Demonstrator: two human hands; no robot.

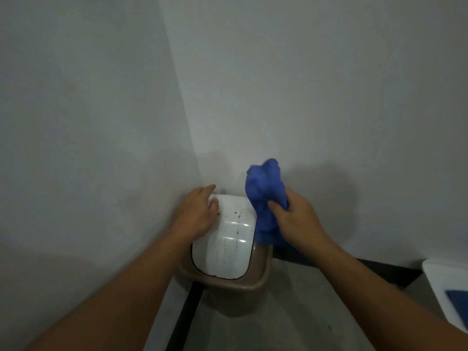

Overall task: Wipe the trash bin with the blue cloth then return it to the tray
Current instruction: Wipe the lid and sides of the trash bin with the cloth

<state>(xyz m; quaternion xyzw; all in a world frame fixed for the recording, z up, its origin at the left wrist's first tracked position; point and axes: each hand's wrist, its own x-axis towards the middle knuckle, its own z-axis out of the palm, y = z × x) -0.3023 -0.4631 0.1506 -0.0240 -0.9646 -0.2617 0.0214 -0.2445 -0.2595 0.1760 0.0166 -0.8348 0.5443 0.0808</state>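
Observation:
The trash bin (229, 285) stands on the floor in the corner of two white walls; it has a brown body and a white swing lid (222, 249) with dark specks. My left hand (198, 211) rests on the lid's far left corner, fingers spread against it. My right hand (298, 219) grips the bunched blue cloth (263, 191) just right of the lid; the cloth hangs down beside the bin's right edge. The white tray (440, 277) lies at the right edge of view, with something blue inside.
White walls (101, 97) meet in a corner straight behind the bin. A dark baseboard (374, 267) runs along the floor on both sides. Grey floor (304, 312) lies between the bin and the tray.

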